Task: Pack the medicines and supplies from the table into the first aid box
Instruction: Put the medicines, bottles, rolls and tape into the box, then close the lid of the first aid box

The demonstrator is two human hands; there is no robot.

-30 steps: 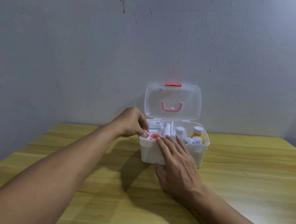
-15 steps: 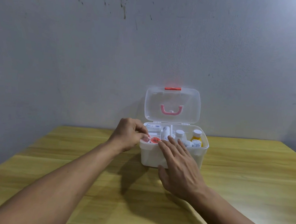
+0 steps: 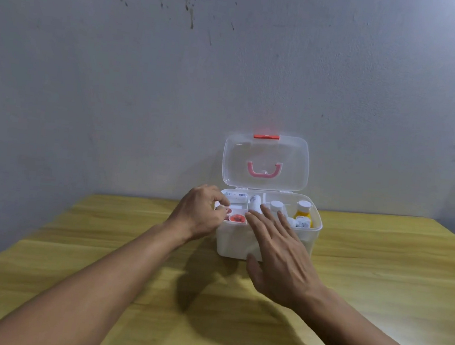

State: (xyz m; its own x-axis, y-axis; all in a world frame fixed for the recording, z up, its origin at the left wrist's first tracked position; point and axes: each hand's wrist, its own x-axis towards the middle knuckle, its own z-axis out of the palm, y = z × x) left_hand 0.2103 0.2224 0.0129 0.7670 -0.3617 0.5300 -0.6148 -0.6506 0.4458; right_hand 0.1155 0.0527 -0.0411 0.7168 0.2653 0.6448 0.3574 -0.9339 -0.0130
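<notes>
The white first aid box (image 3: 310,243) stands on the table with its clear lid (image 3: 291,161) upright. Inside are a yellow bottle (image 3: 303,215), a white bottle (image 3: 276,205), a white tube (image 3: 255,202) and a labelled white roll (image 3: 236,196). A red round tin (image 3: 237,218) lies in the front left tray. My left hand (image 3: 198,215) curls over the box's left front corner, fingertips pinched on a small red container (image 3: 228,210), partly hidden. My right hand (image 3: 282,254) lies open against the box's front, fingers spread over the rim.
The wooden table (image 3: 378,270) stretches bare to both sides and in front of the box. A grey wall (image 3: 145,95) rises right behind the box. The table's left edge drops off near the dark corner at far left.
My left hand has come down from above the rim, setting the small red container into the front left tray beside the red tin. My right hand stays on the box front.
</notes>
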